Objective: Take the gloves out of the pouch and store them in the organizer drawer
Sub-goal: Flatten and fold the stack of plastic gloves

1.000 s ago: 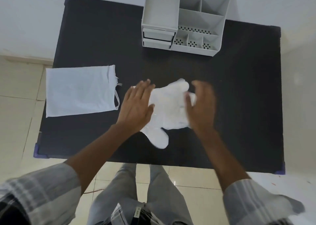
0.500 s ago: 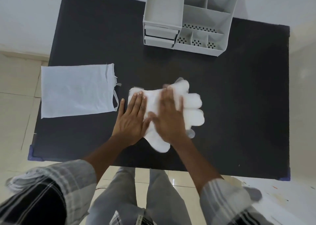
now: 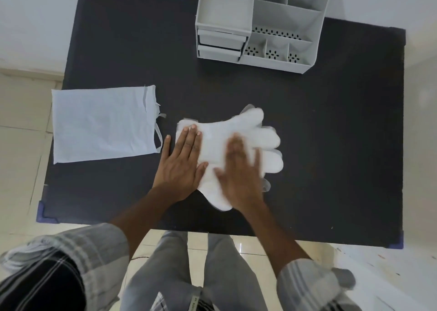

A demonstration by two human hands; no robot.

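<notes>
At the near edge, your sleeves: checked cuffs frame the bottom of the view, forearms reaching out over the dark table [image 3: 331, 145].
Your left hand [image 3: 182, 166]: flat, palm down, fingers straight and together, lying on the left part of the gloves; nothing is gripped.
Your right hand [image 3: 241, 178]: blurred, spread flat with the palm down on the middle of the gloves; fingers extended, not closed around anything.
Gloves [image 3: 257, 135]: a thin white stack lying flat on the table near its centre, out of the pouch, finger ends fanned toward the right, a thumb-like tip pointing back toward you.
Pouch [image 3: 101, 123]: pale cloth bag lying flat to the left of the gloves, apart from them, its drawstring mouth facing them and its left end overhanging the table edge.
Organizer [image 3: 257, 24]: grey, at the far edge of the table, well apart from the gloves; open compartments on the right.
Drawers [image 3: 220, 47]: two on the organizer's left front; whether fully closed, you cannot tell.
</notes>
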